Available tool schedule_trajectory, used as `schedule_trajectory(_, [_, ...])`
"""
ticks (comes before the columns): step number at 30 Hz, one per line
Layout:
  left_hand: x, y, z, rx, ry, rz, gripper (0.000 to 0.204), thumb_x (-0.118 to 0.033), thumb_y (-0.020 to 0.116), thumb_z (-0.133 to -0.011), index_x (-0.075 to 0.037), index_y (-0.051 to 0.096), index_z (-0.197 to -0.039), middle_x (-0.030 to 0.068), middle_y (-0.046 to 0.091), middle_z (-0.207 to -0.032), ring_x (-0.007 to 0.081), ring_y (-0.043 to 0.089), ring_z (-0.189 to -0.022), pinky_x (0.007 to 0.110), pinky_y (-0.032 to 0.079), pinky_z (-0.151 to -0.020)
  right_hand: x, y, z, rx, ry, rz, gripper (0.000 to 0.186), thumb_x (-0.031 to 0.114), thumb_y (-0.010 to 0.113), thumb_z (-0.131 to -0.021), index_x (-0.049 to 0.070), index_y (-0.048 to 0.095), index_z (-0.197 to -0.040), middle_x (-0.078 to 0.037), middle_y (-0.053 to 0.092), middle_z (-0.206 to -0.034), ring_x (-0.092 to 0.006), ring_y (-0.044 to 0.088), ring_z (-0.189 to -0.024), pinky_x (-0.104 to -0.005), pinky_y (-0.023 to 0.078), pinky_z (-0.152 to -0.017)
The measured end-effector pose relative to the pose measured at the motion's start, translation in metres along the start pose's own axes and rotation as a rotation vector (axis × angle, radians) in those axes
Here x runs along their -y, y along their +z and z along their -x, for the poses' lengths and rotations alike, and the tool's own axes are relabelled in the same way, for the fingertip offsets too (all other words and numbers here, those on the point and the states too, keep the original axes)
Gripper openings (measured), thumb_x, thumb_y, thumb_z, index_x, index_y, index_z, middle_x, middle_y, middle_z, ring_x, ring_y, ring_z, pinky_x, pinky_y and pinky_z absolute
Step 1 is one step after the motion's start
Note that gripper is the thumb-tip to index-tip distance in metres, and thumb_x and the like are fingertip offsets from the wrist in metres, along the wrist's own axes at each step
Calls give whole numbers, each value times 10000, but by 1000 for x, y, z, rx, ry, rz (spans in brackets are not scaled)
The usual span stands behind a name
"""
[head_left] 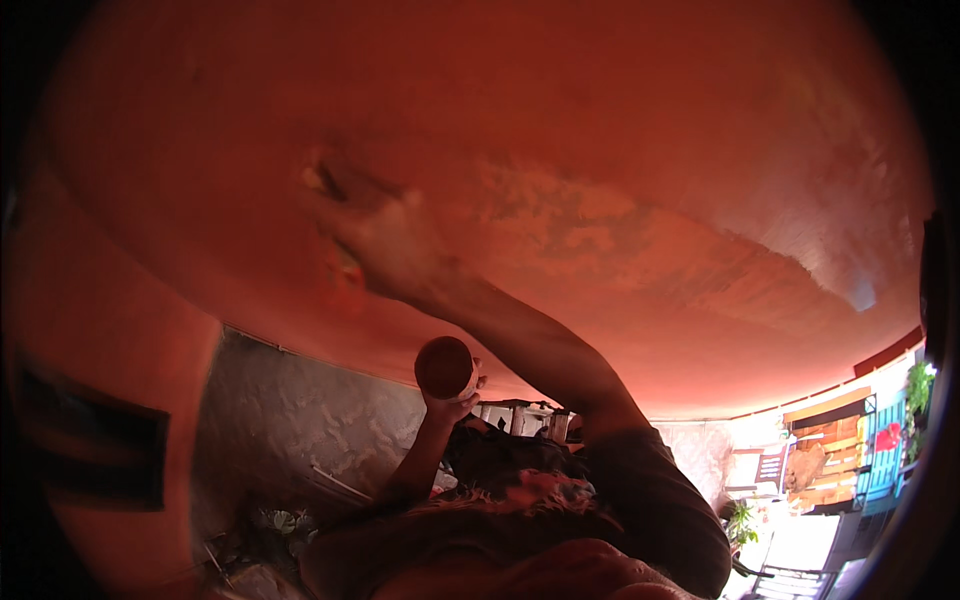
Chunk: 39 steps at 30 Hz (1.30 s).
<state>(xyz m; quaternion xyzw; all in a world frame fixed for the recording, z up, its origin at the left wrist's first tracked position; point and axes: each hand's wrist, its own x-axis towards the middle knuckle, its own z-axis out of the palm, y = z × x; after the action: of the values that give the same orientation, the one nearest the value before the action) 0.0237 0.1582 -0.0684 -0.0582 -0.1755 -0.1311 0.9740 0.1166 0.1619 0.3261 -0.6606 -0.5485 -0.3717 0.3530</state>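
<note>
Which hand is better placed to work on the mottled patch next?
Probably the right hand: it is raised at the red painted surface, near the mottled patch. The left hand is lower and occupied, holding a cup.

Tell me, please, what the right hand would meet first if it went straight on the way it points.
Probably the broad red surface ahead of the right hand; blur and unclear depth hide whether they already touch.

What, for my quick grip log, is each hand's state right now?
Left hand: closed around a round container.
Right hand: blurred; cannot tell whether it is open or closed.
</note>
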Motion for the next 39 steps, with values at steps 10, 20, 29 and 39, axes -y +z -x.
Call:
schedule_trajectory(10, [1, 6, -8, 51, -58, 35, 740, -572, 629, -882, -134, 434, -1446, 154, 430, -1392, 367, 492, -1081, 338, 558, -612, -72, -329, 217, -768, 343, 939, 204, 138, 704, -906, -40, 625, -963, -127, 654, -899, -239, 650, -847, -348, 543, -771])
schedule_trajectory(20, [1, 6, -18, -15, -77, 102, 754, -620, 548, -894, -98, 444, -1427, 204, 525, -1333, 414, 532, -1056, 374, 568, -571, -25, -132, 124, -491, 277, 678, 70, 50, 661, -945, -10, 694, -932, -133, 702, -823, -223, 698, -695, -344, 529, -573])
schedule_trajectory(29, [8, -6, -14, 33, 4, 106, 770, -692, 483, -889, -129, 481, -1414, 175, 564, -1277, 416, 556, -1073, 395, 538, -592, 14, 49, -7, -56, -6, -23, 355, 35, 721, -682, 78, 620, -1019, -132, 617, -1107, -278, 687, -789, -369, 558, -527])
schedule_trajectory(39, [-24, -17, 13, -62, -65, 12, 695, -515, 628, -899, -124, 446, -1444, 146, 479, -1371, 358, 488, -1068, 324, 503, -582, -65, -178, 173, -811, 507, -111, 165, -12, 691, -872, -2, 646, -1031, -118, 676, -1015, -196, 633, -936, -304, 509, -799])
